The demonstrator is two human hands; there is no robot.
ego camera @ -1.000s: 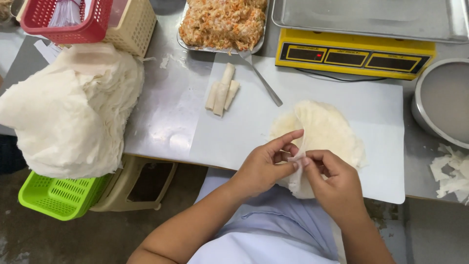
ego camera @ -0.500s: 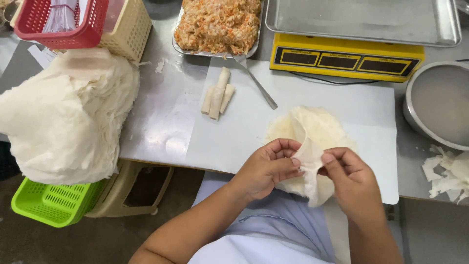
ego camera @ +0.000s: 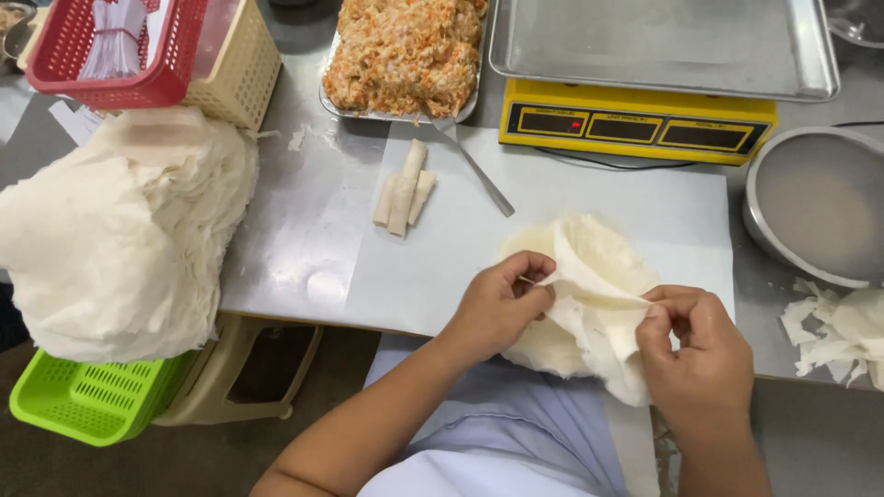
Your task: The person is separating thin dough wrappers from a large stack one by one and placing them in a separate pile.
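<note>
Landmark: white cutting board (ego camera: 442, 267), flat on steel table (ego camera: 295, 212).

Left hand (ego camera: 497, 308) at board's near edge, fingers pinched on one end of a thin wrapper sheet (ego camera: 599, 294); right hand (ego camera: 695, 354) just off board's near right corner, fingers pinched on the other end; sheet stretched between them, lifted off wrapper stack (ego camera: 589, 267) on board's near right part, lower flap hanging past the edge toward the lap.

Against half a second ago: hands wider apart; sheet peeled further and pulled more taut; right hand shifted rightward and nearer the body; left hand roughly where it was; a second ago, both hands close together, fingertips nearly touching at stack's near edge, sheet barely started.

Unchanged around the board: three rolled spring rolls (ego camera: 402, 189) side by side on board's far left part; metal spoon (ego camera: 474, 166) slanting across board's far edge, bowl under rim of filling tray (ego camera: 401, 55); orange-flecked shredded filling heaped in that tray, beyond the board; yellow scale (ego camera: 635, 124) beyond board's far right, steel pan (ego camera: 658, 46) on top; round steel bowl (ego camera: 815, 202) right of board; torn wrapper scraps (ego camera: 843, 331) near it; large heap of wrappers (ego camera: 120, 230) well left of board; red basket (ego camera: 110, 46) and cream basket (ego camera: 235, 60) beyond that heap; green basket (ego camera: 92, 396) below table level, left.
</note>
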